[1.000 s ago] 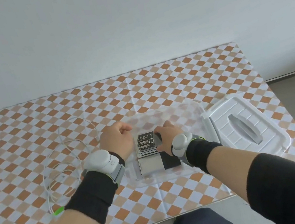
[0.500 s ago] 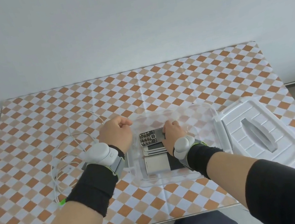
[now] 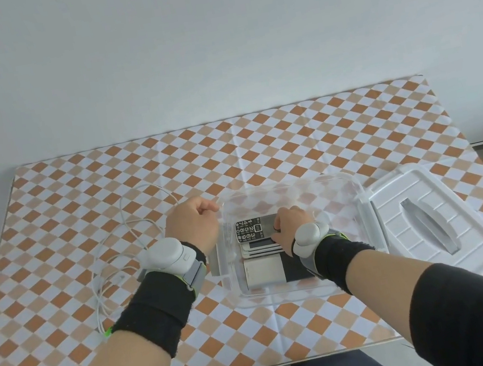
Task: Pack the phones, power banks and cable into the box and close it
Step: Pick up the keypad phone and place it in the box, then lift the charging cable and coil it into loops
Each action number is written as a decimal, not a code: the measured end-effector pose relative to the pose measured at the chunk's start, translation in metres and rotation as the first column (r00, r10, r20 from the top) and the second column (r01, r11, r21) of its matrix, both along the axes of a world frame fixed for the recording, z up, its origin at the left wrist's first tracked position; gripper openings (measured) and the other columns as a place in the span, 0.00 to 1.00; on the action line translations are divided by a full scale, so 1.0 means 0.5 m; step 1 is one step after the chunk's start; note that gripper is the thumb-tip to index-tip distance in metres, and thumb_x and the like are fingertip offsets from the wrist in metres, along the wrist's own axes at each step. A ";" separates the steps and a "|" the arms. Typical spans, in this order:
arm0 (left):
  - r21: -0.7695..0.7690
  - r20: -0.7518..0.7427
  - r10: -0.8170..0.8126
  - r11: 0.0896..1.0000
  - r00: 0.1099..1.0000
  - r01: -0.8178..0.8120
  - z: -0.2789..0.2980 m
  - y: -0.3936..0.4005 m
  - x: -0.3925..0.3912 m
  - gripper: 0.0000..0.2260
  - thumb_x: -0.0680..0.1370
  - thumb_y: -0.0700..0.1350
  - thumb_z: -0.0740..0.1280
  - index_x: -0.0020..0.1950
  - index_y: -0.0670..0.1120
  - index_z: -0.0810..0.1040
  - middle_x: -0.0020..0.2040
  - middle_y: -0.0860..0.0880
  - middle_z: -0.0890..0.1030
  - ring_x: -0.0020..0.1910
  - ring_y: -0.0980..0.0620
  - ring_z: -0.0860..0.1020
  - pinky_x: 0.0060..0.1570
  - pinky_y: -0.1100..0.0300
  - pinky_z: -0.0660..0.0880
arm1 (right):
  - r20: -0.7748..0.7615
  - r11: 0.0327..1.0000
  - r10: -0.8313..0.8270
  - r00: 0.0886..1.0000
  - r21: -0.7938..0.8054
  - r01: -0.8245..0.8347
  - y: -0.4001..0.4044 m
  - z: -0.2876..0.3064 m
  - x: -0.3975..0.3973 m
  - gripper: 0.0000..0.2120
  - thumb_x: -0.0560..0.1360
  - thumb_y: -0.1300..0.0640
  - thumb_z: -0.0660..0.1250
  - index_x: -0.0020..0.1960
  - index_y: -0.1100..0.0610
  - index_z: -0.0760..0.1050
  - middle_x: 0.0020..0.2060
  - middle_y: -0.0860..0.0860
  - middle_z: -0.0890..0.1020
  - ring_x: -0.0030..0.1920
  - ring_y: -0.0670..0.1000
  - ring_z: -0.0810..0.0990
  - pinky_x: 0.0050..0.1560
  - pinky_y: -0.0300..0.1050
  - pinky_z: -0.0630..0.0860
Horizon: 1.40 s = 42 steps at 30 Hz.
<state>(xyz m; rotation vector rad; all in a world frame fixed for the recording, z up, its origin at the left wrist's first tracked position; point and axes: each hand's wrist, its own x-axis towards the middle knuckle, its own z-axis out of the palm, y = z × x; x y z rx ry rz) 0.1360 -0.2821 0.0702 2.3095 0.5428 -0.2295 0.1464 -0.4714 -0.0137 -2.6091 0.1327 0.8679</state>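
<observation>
Head view
Writing: the top keypad phone showed large white digits 1 to 9 with star and hash on black keys; the digits read sideways, their tops towards 3 o'clock. Small print above the keypad was too fine to read.
Phone axis: long axis ran 9 to 3 o'clock, keypad end at 9, screen end under the right hand.
Phone place: it lay on a stack of phones inside the clear box, towards the box's 9 o'clock wall.
Power banks: a white one and a black one lay side by side at the box's 6 o'clock edge.
Right hand: palm down in the box, fingers curled onto the phone's screen end, gripping it.
Left hand: a closed fist at the box's 9 o'clock rim; whether it pinched the rim could not be told.
Cable: white, loosely looped on the checked table, at 9 o'clock of the box.
Lid: white, handle up, flat on the table just beside the box at 3 o'clock.
</observation>
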 end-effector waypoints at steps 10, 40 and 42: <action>-0.014 0.014 0.045 0.999 0.999 -0.044 0.017 0.057 -0.012 0.13 0.76 0.39 0.59 0.40 0.55 0.78 0.37 0.56 0.79 0.32 0.56 0.77 0.29 0.62 0.68 | 0.115 0.994 -0.062 0.992 0.093 0.051 0.030 0.079 0.020 0.18 0.75 0.43 0.61 0.33 0.53 0.76 0.26 0.47 0.76 0.28 0.50 0.75 0.32 0.40 0.70; 0.010 -0.050 0.384 0.923 0.922 -0.384 -0.024 0.505 -0.238 0.11 0.73 0.40 0.61 0.39 0.54 0.79 0.42 0.56 0.79 0.39 0.53 0.78 0.35 0.62 0.71 | 0.113 0.860 0.441 0.891 0.232 -0.455 0.462 0.145 -0.058 0.12 0.78 0.42 0.63 0.52 0.47 0.80 0.38 0.44 0.81 0.36 0.49 0.82 0.43 0.48 0.83; 0.024 -0.087 0.354 0.935 0.931 -0.353 -0.043 0.516 -0.250 0.10 0.75 0.42 0.61 0.41 0.53 0.79 0.43 0.55 0.79 0.38 0.52 0.78 0.34 0.61 0.72 | 0.095 0.826 0.527 0.845 0.177 -0.535 0.479 0.135 -0.069 0.11 0.78 0.45 0.63 0.53 0.48 0.81 0.40 0.46 0.83 0.36 0.49 0.81 0.43 0.47 0.83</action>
